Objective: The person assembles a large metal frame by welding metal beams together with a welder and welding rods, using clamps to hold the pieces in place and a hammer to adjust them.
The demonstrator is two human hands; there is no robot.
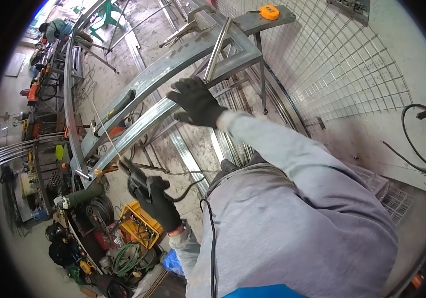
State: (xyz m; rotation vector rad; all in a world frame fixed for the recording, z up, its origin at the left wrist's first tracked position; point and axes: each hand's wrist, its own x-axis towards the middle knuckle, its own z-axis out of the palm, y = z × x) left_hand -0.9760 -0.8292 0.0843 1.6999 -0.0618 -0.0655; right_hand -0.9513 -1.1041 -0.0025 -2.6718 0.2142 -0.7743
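Note:
My left hand (156, 204), in a black glove, is closed around a black electrode holder (136, 180). A long thin welding rod (105, 128) sticks out of the holder toward the curved steel frame (146, 79). My right hand (197, 102), gloved too, reaches over the near rail of the frame with fingers and thumb apart. Beside its fingertips is the lower end of a slim metal tube (217, 50), which slants across the frame's corner. A black-handled tool (117, 108) lies along the frame, close to the rod.
A locking clamp (187, 29) and an orange tape measure (269, 12) are at the far end. Wire mesh (332, 64) leans on the right wall. A yellow crate (141, 224) and a green gas cylinder (84, 195) stand lower left. Another person (56, 30) bends over at far left.

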